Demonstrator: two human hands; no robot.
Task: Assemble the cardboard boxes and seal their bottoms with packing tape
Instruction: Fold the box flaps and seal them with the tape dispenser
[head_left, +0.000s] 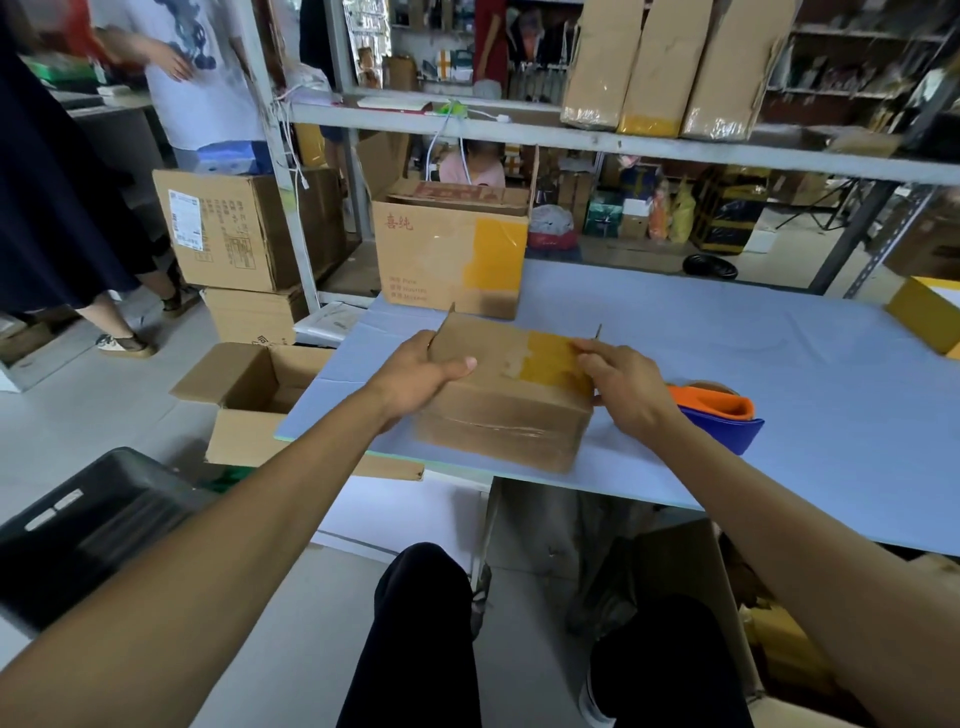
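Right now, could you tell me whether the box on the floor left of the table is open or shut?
Open: the floor box has its top flaps spread outward, and its inside walls show.

At upper left of the frame we see a person in a white shirt (195, 73); at lower left, a black crate (88, 525); across the top, metal shelving (571, 137).
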